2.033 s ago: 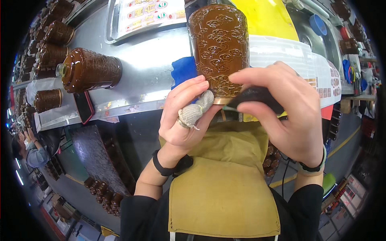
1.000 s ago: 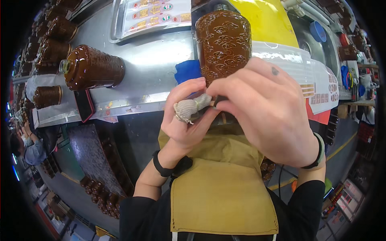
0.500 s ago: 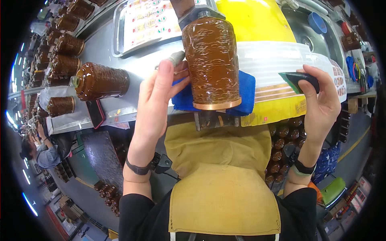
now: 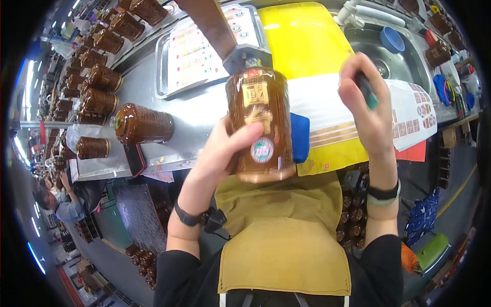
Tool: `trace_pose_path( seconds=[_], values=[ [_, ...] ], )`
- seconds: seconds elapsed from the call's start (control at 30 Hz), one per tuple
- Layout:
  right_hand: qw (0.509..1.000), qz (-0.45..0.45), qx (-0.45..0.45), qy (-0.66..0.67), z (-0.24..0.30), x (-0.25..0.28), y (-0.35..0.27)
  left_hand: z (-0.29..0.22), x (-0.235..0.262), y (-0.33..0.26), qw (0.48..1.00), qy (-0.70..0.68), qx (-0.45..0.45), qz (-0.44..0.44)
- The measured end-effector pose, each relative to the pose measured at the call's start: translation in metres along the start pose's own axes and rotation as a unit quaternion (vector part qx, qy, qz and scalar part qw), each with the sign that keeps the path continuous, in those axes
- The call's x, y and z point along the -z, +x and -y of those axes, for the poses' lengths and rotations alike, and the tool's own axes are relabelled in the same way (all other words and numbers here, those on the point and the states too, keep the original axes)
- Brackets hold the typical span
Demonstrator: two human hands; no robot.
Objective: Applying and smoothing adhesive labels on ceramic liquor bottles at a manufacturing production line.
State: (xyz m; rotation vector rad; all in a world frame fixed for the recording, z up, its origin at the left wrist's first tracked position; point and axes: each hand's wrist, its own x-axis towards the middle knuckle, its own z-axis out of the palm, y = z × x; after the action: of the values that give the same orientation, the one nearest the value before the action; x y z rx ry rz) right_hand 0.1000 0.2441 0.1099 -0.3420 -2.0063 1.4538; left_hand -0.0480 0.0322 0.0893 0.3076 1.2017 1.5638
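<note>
Watched from my remote post, the brown bottle point(image 4: 280, 123) sits at twelve o'clock, labelled face up. The left hand point(image 4: 221, 147) wraps its side, thumb across the front, apparently steadying it; at two o'clock, the right hand point(image 4: 373, 116) curls around a dark tool point(image 4: 364, 87), well clear.

Cannot see the fingers of the left grip point(image 4: 222, 147) behind the brown bottle point(image 4: 280, 130), only the thumb in front. Cannot see the bottle's back, nor make out the smeared edge of its base or the blurred print on its round sticker point(image 4: 262, 150). Cannot tell the full shape of the dark tool point(image 4: 365, 88), blurred and mostly covered by the right grip point(image 4: 373, 123). Cannot follow the brown bar point(image 4: 212, 25) past the top edge, the black shirt point(image 4: 179, 276) past the bottom, or the blue cloth point(image 4: 300, 135) behind the bottle. Cannot see the part of the tray point(image 4: 161, 71) behind the bar.
</note>
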Motion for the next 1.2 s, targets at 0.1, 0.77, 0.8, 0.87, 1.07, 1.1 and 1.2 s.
trace_pose_path(
  seconds=[0.1,0.77,0.8,0.87,1.07,1.1,1.2],
  values=[
    [0.998,0.066,0.022,-0.009,-0.006,-0.01,0.024,0.0,-0.02,-0.022,0.998,-0.017,0.029,0.056],
    [0.849,-0.165,-0.239,-0.441,0.074,0.195,-0.314,0.045,-0.094,0.004,0.858,0.376,-0.261,0.233],
    [0.817,-0.218,-0.279,-0.454,0.068,0.205,-0.353,0.036,-0.08,0.005,0.855,0.392,-0.257,0.222],
    [0.721,-0.295,-0.343,-0.525,0.053,0.215,-0.445,0.038,-0.059,0.025,0.831,0.422,-0.273,0.237],
    [0.523,-0.334,-0.526,-0.581,-0.005,0.209,-0.584,0.015,-0.047,-0.007,0.865,0.415,-0.272,0.073],
    [0.505,-0.351,-0.526,-0.588,-0.012,0.21,-0.603,0.017,-0.053,-0.013,0.843,0.457,-0.279,0.049],
    [0.469,-0.387,-0.505,-0.613,-0.031,0.229,-0.642,0.026,-0.011,-0.011,0.864,0.415,-0.284,0.003]
  ],
)
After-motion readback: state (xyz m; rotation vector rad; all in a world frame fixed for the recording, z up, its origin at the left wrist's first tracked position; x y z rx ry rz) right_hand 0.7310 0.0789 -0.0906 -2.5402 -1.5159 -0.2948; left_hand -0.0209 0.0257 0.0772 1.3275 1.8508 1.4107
